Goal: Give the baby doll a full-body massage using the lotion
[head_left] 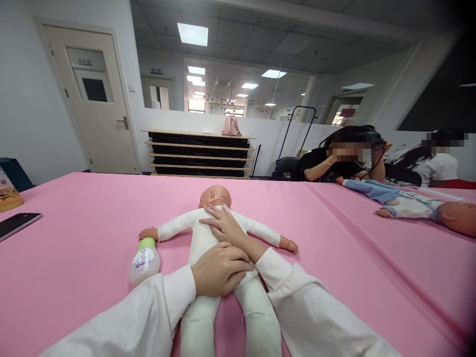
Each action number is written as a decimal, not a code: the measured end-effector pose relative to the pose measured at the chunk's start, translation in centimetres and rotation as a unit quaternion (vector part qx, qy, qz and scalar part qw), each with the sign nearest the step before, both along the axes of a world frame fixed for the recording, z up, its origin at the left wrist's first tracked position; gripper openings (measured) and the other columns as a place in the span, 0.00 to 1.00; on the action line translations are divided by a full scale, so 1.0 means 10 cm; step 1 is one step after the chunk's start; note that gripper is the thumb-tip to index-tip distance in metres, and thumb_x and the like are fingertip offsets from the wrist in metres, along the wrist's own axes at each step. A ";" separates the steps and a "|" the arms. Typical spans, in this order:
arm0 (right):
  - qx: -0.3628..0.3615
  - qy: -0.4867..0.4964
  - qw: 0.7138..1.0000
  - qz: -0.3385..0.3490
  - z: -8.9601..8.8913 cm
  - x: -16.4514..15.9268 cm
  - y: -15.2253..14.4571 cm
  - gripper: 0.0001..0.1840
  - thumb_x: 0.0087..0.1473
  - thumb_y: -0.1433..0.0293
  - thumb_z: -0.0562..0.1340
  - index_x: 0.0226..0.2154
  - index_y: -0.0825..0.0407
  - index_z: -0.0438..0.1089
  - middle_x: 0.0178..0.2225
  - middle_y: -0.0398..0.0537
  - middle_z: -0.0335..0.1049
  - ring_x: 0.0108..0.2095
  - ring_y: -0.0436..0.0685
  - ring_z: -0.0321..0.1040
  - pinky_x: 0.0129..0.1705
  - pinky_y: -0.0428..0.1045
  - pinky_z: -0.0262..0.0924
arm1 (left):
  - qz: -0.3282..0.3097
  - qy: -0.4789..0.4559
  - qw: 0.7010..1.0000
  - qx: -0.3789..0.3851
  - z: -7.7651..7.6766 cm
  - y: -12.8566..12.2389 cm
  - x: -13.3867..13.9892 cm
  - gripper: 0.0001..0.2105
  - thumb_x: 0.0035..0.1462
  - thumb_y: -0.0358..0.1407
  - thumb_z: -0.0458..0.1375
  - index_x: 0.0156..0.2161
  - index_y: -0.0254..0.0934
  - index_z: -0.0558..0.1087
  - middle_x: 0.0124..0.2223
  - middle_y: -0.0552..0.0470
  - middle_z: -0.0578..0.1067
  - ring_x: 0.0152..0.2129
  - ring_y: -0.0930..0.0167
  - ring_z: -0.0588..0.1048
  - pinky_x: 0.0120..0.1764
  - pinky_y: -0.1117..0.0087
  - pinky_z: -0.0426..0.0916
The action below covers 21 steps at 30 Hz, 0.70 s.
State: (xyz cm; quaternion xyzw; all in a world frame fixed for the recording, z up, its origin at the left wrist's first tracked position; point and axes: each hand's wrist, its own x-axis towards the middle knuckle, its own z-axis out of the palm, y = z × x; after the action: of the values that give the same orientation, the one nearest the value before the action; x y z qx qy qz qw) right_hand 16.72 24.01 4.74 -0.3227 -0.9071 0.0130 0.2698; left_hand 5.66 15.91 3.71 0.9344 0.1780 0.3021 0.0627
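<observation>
A baby doll [203,235] with a white cloth body lies on its back, its head away from me and its arms spread wide. My right hand [225,228] rests flat on the doll's upper chest, fingers stretched toward the neck. Lower down, across the belly and close to my right wrist, lies my left hand [223,267], its fingers extended and slightly bent. Neither hand grips anything. Beside the doll's hand at the left lies a clear bottle [144,263] with a green cap and a printed label.
A pink cloth [92,223] covers the table. A phone [18,224] and a drink bottle [9,191] are at the left edge. Another doll [412,203] in blue and white lies at the right, near a seated person [323,161]. Behind stands a shelf [201,153].
</observation>
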 end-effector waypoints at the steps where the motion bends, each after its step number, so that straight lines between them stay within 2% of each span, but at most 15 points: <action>1: -0.005 0.009 1.000 -0.008 -0.01 0.01 0.01 0.22 0.53 0.77 0.53 0.48 0.46 0.68 0.60 0.48 0.53 0.61 0.60 0.46 0.60 0.66 0.35 | 0.009 -0.010 1.000 -0.007 0.00 0.00 -0.01 0.12 0.57 0.30 0.49 0.43 0.39 0.72 0.42 0.53 0.75 0.38 0.72 0.71 0.43 0.67 0.61; 5: -0.034 0.100 0.993 -0.050 -0.05 0.06 0.04 0.19 0.56 0.73 0.51 0.48 0.49 0.68 0.58 0.51 0.57 0.60 0.58 0.50 0.61 0.62 0.40 | 0.068 -0.044 0.996 -0.036 -0.02 0.01 -0.04 0.13 0.57 0.29 0.49 0.43 0.40 0.72 0.42 0.53 0.74 0.40 0.72 0.71 0.46 0.66 0.60; 9: -0.050 0.191 0.978 -0.067 -0.16 0.18 0.05 0.20 0.55 0.75 0.50 0.48 0.54 0.68 0.56 0.53 0.60 0.58 0.56 0.54 0.60 0.57 0.48 | 0.196 -0.086 0.976 -0.049 -0.09 0.02 -0.08 0.12 0.56 0.29 0.50 0.42 0.40 0.72 0.44 0.52 0.72 0.42 0.70 0.70 0.46 0.64 0.61; 11: -0.040 0.229 0.969 -0.082 -0.23 0.25 0.01 0.21 0.53 0.77 0.50 0.47 0.54 0.69 0.53 0.53 0.63 0.56 0.55 0.58 0.59 0.56 0.52 | 0.245 -0.109 0.963 -0.031 -0.13 0.01 -0.10 0.12 0.55 0.27 0.49 0.41 0.38 0.72 0.44 0.50 0.72 0.42 0.69 0.69 0.45 0.63 0.62; 13: -0.008 0.256 0.961 -0.106 -0.28 0.31 -0.04 0.20 0.50 0.79 0.50 0.43 0.54 0.71 0.49 0.53 0.68 0.52 0.55 0.63 0.56 0.56 0.56 | 0.264 -0.121 0.957 0.011 -0.16 -0.01 -0.11 0.12 0.54 0.26 0.48 0.39 0.36 0.72 0.40 0.49 0.73 0.39 0.68 0.70 0.43 0.63 0.63; 15: 0.034 0.262 0.958 -0.107 -0.30 0.35 -0.12 0.19 0.47 0.81 0.50 0.36 0.54 0.73 0.42 0.52 0.73 0.46 0.56 0.68 0.51 0.56 0.60 | 0.259 -0.116 0.957 0.063 -0.16 -0.04 -0.13 0.11 0.52 0.26 0.49 0.36 0.35 0.72 0.35 0.49 0.72 0.34 0.68 0.69 0.38 0.63 0.63; 17: 0.053 0.247 0.966 -0.060 -0.26 0.34 -0.19 0.18 0.45 0.82 0.50 0.30 0.53 0.73 0.35 0.51 0.75 0.40 0.56 0.70 0.46 0.55 0.64 | 0.219 -0.091 0.965 0.112 -0.15 -0.06 -0.14 0.10 0.51 0.26 0.49 0.33 0.35 0.71 0.30 0.49 0.71 0.29 0.68 0.67 0.33 0.65 0.63; 19: 0.030 0.206 0.978 0.019 -0.15 0.28 -0.23 0.18 0.45 0.83 0.51 0.27 0.52 0.72 0.33 0.48 0.75 0.38 0.54 0.70 0.44 0.54 0.65 | 0.144 -0.043 0.978 0.145 -0.13 -0.06 -0.15 0.10 0.51 0.26 0.48 0.33 0.35 0.71 0.28 0.49 0.70 0.27 0.68 0.66 0.31 0.66 0.62; 21: -0.015 0.138 0.985 0.098 -0.02 0.19 -0.24 0.18 0.46 0.82 0.52 0.29 0.51 0.73 0.34 0.46 0.75 0.42 0.53 0.69 0.47 0.53 0.63 | 0.068 0.012 0.985 0.161 -0.11 -0.05 -0.15 0.11 0.52 0.26 0.47 0.36 0.35 0.71 0.29 0.49 0.70 0.28 0.69 0.66 0.31 0.67 0.63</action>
State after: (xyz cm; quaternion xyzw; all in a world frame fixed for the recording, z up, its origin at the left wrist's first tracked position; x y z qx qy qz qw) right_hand 18.57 21.61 4.50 -0.2312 -0.8882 0.0978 0.3849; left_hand 4.18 15.38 2.63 0.9216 0.1908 0.3192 -0.1112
